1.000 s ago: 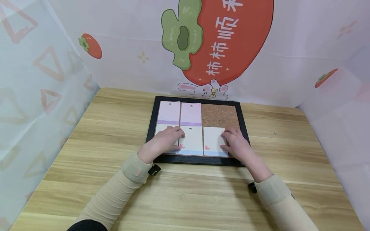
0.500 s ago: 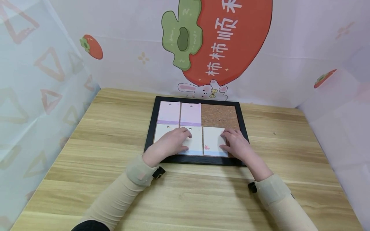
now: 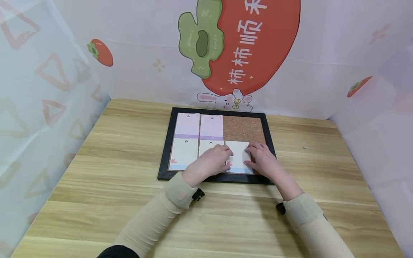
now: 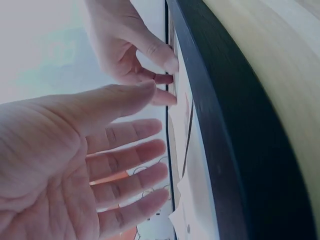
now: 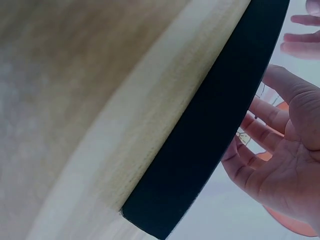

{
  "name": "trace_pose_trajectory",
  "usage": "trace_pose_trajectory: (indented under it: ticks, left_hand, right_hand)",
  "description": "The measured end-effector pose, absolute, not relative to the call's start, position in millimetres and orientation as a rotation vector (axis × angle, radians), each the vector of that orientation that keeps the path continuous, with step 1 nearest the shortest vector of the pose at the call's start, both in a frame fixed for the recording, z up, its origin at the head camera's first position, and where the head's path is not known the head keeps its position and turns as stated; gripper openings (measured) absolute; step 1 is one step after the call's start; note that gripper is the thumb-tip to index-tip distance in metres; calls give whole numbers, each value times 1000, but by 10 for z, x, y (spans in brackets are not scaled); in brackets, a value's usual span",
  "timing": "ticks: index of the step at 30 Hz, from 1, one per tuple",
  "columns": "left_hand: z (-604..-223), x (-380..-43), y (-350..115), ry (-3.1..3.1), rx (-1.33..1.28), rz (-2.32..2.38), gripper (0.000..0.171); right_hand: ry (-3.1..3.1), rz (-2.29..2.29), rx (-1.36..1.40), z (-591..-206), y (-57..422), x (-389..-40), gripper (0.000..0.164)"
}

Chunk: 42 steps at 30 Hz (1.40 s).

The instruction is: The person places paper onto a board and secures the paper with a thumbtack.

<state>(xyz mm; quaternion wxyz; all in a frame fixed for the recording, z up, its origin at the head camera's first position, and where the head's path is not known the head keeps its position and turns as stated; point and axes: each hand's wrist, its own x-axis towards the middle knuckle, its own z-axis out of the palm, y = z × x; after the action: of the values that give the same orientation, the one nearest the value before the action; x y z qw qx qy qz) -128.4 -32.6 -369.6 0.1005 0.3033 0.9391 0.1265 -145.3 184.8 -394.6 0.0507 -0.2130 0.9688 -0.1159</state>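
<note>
A cork board (image 3: 243, 129) in a black frame lies on the table. Three white note cards with a blue lower band make its front row. The rightmost white card (image 3: 237, 152) lies between the hands; no pin shows on it. My right hand (image 3: 265, 162) touches this card's right edge, thumb and fingers spread apart. My left hand (image 3: 211, 161) reaches over the middle white card (image 3: 204, 146), covering much of it, with fingertips at the right card's left edge. In the left wrist view the left fingers (image 4: 132, 170) are extended and slightly apart.
Two pinned pink cards, a left one (image 3: 187, 125) and a right one (image 3: 211, 127), fill the back row's left part. A pinned white card (image 3: 183, 154) lies front left. One small pin (image 3: 304, 147) sits on the wooden table (image 3: 322, 172) right of the frame.
My left hand has slid right along the front row, from the leftmost white card across the middle one to the rightmost card's left edge. The right hand keeps its place.
</note>
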Motion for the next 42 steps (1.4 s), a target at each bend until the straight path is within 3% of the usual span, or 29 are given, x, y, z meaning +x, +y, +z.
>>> trace_pose_trajectory:
  ticks: [9, 16, 42]
  left_hand:
    - [-3793, -1350, -211, 2827, 868, 237, 30]
    - [-3843, -1351, -233, 2811, 865, 283, 38]
    - [-3926, -1370, -257, 2835, 920, 228, 42]
  right_hand:
    - [2956, -368, -657, -3948, 1855, -1456, 42]
    - [2961, -342, -656, -3958, 1854, -1439, 42]
    - [2830, -495, -856, -3905, 2067, -1435, 43]
